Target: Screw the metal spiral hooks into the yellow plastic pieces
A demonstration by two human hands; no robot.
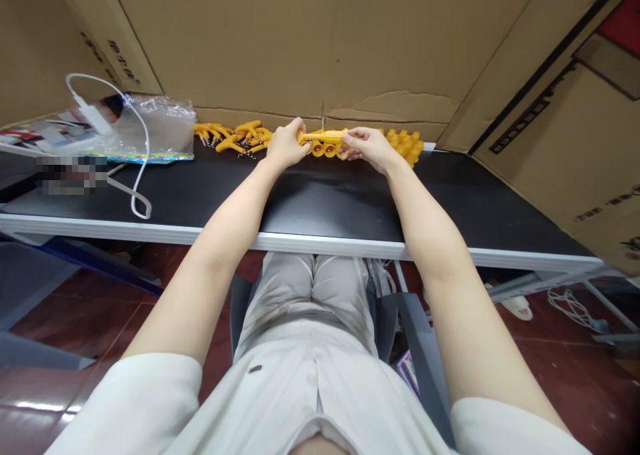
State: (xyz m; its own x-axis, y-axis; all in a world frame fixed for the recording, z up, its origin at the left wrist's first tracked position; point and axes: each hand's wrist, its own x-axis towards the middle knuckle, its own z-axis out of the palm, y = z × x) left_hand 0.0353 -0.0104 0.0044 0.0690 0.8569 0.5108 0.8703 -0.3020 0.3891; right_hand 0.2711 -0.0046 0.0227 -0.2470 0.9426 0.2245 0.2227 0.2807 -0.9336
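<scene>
Both my hands reach to the far side of the black table (320, 198) and grip one yellow corn-shaped plastic piece (327, 136) between them. My left hand (286, 145) is closed on its left end, my right hand (367, 147) pinches its right end. The piece is held level just above the tabletop. Under it lie a few short yellow ring-like pieces (326, 151). A heap of curved yellow pieces with small metal springs (235, 137) lies left of my left hand. Another heap of yellow pieces (406, 145) lies right of my right hand.
Cardboard sheets (300, 41) wall in the table at the back and right. A clear plastic bag (150, 129), a white charger with its cable (135, 175) and printed papers (45, 133) lie at the far left. Chair parts and cables sit on the red floor below.
</scene>
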